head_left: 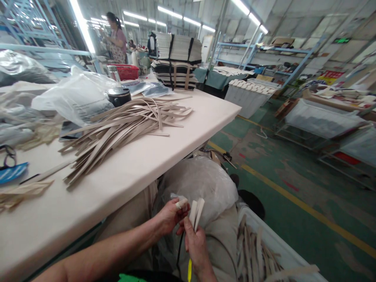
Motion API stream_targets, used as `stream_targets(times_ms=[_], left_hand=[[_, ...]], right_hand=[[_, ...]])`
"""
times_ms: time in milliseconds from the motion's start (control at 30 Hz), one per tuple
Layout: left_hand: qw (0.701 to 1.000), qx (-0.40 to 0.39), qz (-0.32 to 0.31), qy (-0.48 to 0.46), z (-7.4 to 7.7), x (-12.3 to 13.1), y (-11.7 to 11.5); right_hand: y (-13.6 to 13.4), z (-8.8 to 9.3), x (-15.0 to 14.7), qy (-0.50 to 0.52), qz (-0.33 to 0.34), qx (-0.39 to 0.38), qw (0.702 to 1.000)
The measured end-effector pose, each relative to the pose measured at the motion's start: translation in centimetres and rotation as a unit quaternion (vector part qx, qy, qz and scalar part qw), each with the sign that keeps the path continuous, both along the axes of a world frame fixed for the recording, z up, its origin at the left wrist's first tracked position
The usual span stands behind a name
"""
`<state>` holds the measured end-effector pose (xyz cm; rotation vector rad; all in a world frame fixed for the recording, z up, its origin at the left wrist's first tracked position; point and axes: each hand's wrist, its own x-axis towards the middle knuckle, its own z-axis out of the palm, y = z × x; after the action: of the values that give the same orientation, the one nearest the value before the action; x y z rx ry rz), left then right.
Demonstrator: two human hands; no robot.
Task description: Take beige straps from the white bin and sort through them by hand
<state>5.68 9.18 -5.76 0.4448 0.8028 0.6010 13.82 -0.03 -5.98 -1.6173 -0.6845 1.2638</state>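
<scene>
beige strips (196,211): two pale ends rose side by side out of my grip, leaning a little rightward, with a narrow gap between them near the tips.
right hand (197,244): this one was clamped on the strips, my thumb pressed along their near face.
left hand (170,217): it sat just beside the strips, on their left, fingers curled; whether they closed on anything, i could not tell.
finger wrap (181,203): something whitish covered a fingertip of that left hand.
black cord (179,252): thin, it hung below my grip, between my two forearms.
yellow piece (189,270): it showed just under my right hand, too little of it to name.
clear plastic (202,178): it bulged up just beyond my grip, near the table edge.
table (202,125): its pale top spread ahead of my grip and off to the left.
strip pile (117,131): many more beige lengths lay loosely heaped on that top, well apart from my hands.
dark mug (119,97): it stood behind the heap, farther from my grip.
white bin (282,244): it was near, to the right of my grip, with loose strips (254,250) inside.
co-worker (118,41): one person stood far beyond my hands, to the left.
</scene>
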Motion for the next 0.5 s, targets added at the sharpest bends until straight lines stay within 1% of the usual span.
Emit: stream_targets(times_ms=[67, 233, 367, 500], left_hand=[[1.0, -0.014, -0.008, -0.006, 0.1, -0.1, 0.0], [0.998, -0.047, 0.037, 0.022, 0.6, 0.0, 0.3], [0.998, -0.046, 0.033, 0.006, 0.8, 0.0, 0.4], [0.998, -0.049, 0.034, 0.003, 1.0, 0.0, 0.4]], right_hand=[[0.0, -0.4, -0.2, 0.009, 0.009, -0.001, 1.0], [-0.9, -1.3, -0.7, 0.015, 0.036, -0.018, 0.999], [-1.3, -2.0, -1.0, 0.01, 0.056, -0.031, 0.998], [-1.2, -2.1, -1.2, 0.005, 0.061, -0.037, 0.997]])
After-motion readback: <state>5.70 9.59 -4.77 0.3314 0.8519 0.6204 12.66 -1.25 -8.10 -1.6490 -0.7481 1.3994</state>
